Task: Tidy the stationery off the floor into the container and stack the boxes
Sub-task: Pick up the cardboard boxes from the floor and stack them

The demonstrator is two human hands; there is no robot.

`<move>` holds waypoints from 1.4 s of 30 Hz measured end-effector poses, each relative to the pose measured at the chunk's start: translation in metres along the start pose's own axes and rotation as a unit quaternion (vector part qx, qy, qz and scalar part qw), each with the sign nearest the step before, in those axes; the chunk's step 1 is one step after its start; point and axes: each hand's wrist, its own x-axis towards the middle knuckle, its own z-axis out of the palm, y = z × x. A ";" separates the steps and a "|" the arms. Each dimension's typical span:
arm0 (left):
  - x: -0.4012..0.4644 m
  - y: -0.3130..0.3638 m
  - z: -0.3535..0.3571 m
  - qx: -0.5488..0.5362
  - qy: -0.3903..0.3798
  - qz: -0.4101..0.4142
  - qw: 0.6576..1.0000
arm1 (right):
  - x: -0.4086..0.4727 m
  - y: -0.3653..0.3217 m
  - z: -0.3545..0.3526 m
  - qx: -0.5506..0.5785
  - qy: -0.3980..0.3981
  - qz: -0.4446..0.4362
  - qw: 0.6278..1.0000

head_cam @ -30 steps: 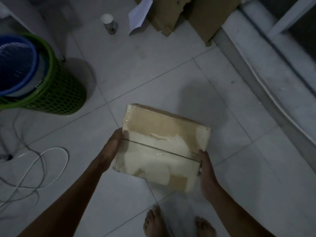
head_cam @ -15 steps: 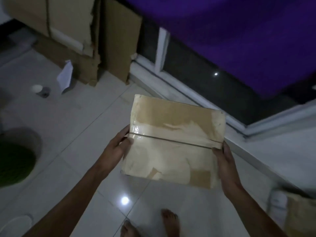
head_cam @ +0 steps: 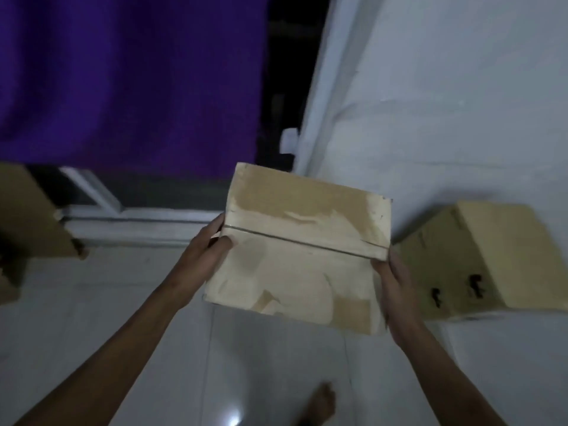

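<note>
Taped cardboard box (head_cam: 302,256) held in the air above the tiled floor (head_cam: 92,302), gripped at its side edges: left hand (head_cam: 209,247) with thumb curled onto the top, right hand (head_cam: 396,290) clasping the right edge. Second cardboard box (head_cam: 479,262) on the floor against the wall (head_cam: 445,103), just right. Purple curtain (head_cam: 129,78) behind.

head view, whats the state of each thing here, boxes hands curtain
taped brown cardboard box: closed, held up off the floor
left hand: grips the box's left edge
right hand: grips the box's right edge
second brown cardboard box: closed, resting by the wall
purple curtain: hanging, partly covering the window
</note>
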 end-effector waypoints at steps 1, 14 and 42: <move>0.012 0.016 0.022 0.005 -0.011 -0.001 1.000 | 0.000 -0.007 -0.026 0.017 0.020 0.002 1.000; 0.087 0.165 0.267 0.048 -0.199 0.030 0.978 | 0.000 -0.016 -0.272 0.064 0.193 0.107 0.973; 0.281 0.227 0.579 0.210 -0.442 -0.009 0.872 | 0.076 0.018 -0.382 0.216 0.456 0.185 0.843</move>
